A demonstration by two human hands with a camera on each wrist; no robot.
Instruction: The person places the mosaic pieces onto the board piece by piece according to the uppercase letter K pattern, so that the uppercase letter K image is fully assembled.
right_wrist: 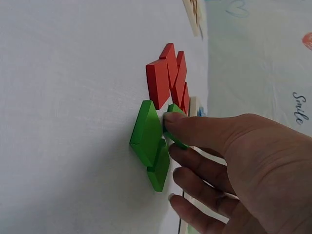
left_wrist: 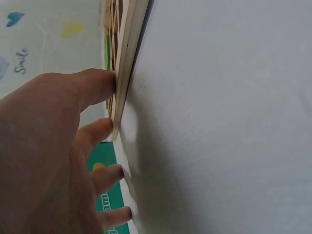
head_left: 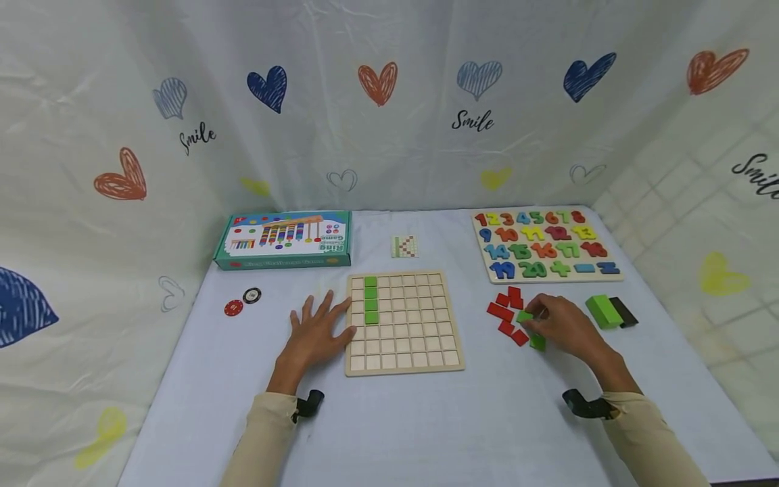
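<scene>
A square wooden grid board (head_left: 405,370) lies flat on the white table, with several green tiles (head_left: 370,299) in a line down its second column from the left. My left hand (head_left: 314,336) is spread beside the board, its thumb and index finger touching the left edge; the left wrist view shows the fingertips against the wooden side. On the right, my right hand (head_left: 562,325) pinches a green tile (right_wrist: 174,109) between thumb and index finger. Close below those fingers lie loose green tiles (right_wrist: 148,134). Several red tiles (right_wrist: 158,84) are scattered just left of them.
Behind the right hand lies a colourful number puzzle board (head_left: 548,245). A green block (head_left: 603,312) and a black piece (head_left: 623,312) sit farther right. At the back left are a game box (head_left: 282,241), a red chip (head_left: 233,308) and a black chip (head_left: 252,295). A small pattern card (head_left: 404,247) lies behind the grid.
</scene>
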